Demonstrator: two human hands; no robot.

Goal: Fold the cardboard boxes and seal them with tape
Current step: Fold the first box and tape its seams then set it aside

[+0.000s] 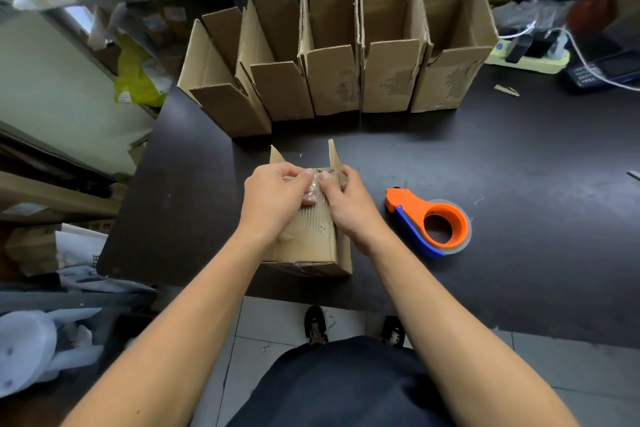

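Observation:
A small cardboard box (pixel 311 239) lies on its side near the front edge of the dark table (pixel 485 156), its far flaps sticking up. My left hand (pixel 273 198) and my right hand (pixel 349 201) both rest on its top with fingers curled over the far end, thumbs pressing a strip of clear tape (pixel 316 188) down on the seam. An orange and blue tape dispenser (pixel 429 222) lies on the table just right of my right hand, held by neither hand.
Several folded open-topped cardboard boxes (pixel 332 80) stand in a row at the back of the table. A power strip (pixel 530 59), cables and a dark handheld device (pixel 602 73) sit at the far right. Bags and flat cardboard crowd the floor at left.

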